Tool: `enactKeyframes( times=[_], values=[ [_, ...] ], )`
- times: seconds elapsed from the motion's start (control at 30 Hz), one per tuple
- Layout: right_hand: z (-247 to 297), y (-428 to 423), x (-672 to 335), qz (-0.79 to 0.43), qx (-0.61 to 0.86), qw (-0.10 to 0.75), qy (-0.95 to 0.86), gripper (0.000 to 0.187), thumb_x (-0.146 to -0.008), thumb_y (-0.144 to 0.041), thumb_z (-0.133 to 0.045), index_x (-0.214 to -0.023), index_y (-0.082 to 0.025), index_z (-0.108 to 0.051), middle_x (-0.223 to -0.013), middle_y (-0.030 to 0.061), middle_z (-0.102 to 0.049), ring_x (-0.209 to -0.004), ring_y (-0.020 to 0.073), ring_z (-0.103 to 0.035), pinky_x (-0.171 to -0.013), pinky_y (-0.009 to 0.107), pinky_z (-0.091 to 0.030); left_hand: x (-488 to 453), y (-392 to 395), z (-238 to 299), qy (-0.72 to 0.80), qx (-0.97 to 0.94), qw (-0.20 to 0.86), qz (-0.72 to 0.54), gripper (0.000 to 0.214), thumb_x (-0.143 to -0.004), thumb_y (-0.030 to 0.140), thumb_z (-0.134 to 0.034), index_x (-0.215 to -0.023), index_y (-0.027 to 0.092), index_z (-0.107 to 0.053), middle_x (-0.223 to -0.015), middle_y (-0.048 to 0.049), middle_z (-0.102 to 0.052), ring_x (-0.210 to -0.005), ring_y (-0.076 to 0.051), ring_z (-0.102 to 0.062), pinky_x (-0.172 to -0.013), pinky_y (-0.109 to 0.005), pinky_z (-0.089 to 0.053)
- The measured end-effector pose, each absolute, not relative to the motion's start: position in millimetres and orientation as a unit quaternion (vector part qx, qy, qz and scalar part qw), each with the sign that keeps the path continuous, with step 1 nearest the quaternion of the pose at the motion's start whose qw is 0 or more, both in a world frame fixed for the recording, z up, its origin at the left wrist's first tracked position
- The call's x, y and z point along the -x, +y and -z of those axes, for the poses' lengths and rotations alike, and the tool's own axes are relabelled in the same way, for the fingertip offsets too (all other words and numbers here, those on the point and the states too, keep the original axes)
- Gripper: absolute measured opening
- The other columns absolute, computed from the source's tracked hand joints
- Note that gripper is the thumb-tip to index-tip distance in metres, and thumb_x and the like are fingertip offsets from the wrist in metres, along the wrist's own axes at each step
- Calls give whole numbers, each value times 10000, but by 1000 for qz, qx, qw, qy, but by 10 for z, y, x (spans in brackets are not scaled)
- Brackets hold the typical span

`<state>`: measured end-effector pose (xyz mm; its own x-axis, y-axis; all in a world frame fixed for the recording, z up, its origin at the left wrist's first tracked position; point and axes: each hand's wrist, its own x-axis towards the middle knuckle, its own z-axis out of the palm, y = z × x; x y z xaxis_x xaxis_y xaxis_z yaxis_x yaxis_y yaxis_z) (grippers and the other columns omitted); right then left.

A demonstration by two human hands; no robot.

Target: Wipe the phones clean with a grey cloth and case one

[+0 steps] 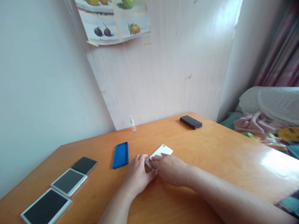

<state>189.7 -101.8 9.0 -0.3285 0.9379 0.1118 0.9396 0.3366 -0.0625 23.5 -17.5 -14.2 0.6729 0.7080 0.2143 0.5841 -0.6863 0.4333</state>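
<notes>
A white smartphone [165, 150] lies at a slant on the wooden table, its back with the camera lens facing up. My left hand [139, 174] grips its near left end, fingers at the far side and thumb at the near side. Across the lower part of the phone's back presses my right hand [170, 169], fingers close together. A small pale patch shows under these fingertips; whether it is a cloth I cannot make out. Left of my hands is a blue phone case [121, 155], its hollow side up.
A small clear pump bottle [133, 123] stands by the wall. Stacked dark phones [191, 122] lie at the back right. Along the left are a dark phone [84, 165], a white-framed tablet [69, 181] and another white-framed tablet [46, 207]. Bedding [259, 123] lies beyond the table's right edge.
</notes>
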Motion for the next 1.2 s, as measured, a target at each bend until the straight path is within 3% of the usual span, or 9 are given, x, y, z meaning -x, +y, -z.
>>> enactKeyframes(
  times=[0.2,0.43,0.6,0.87,1.07,1.2],
  values=[
    [9,-823,-2173,32,703,55,-709,406,-863,-120,-460,-1250,-93,-581,-1288,203,-590,-1240,269,-523,-1043,423,-379,-250,-175,152,376,-892,167,-187,533,-689,364,-686,-1173,203,-533,-1172,-99,-593,-1125,-277,-538,-955,-362,-395],
    [18,-908,-1904,11,540,124,-832,322,-896,-186,-439,-1157,-156,-625,-1235,124,-631,-1165,225,-558,-1060,400,-350,-254,-169,170,369,-894,162,-197,529,-710,349,-665,-1187,175,-515,-1142,-119,-612,-1097,-276,-560,-929,-371,-426],
    [1,-787,-2137,15,683,112,-722,376,-911,-164,-395,-1234,-107,-580,-1293,188,-593,-1250,263,-510,-1090,481,-296,-251,-184,172,383,-885,170,-203,672,-684,377,-694,-1274,164,-456,-1196,-123,-594,-1154,-278,-546,-989,-373,-406],
    [42,-867,-1884,-16,561,167,-811,452,-1020,-416,-267,-1282,-203,-567,-1364,113,-564,-1292,250,-479,-1118,491,-255,-254,-166,193,377,-884,181,-209,695,-693,385,-690,-1300,164,-432,-1202,-138,-602,-1133,-280,-570,-973,-384,-427],
    [75,-744,-2146,15,733,110,-671,520,-1006,-415,-295,-1347,-92,-517,-1420,209,-488,-1346,298,-415,-1120,518,-245,-244,-175,192,381,-883,176,-208,717,-686,384,-684,-1318,155,-436,-1196,-127,-598,-1156,-283,-550,-1002,-386,-402],
    [83,-852,-1943,48,658,118,-742,499,-997,-409,-332,-1337,-106,-534,-1372,202,-536,-1308,280,-457,-1106,481,-297,-241,-151,203,376,-887,179,-202,672,-702,381,-669,-1296,151,-456,-1181,-132,-600,-1136,-280,-554,-987,-384,-411]
  ],
)
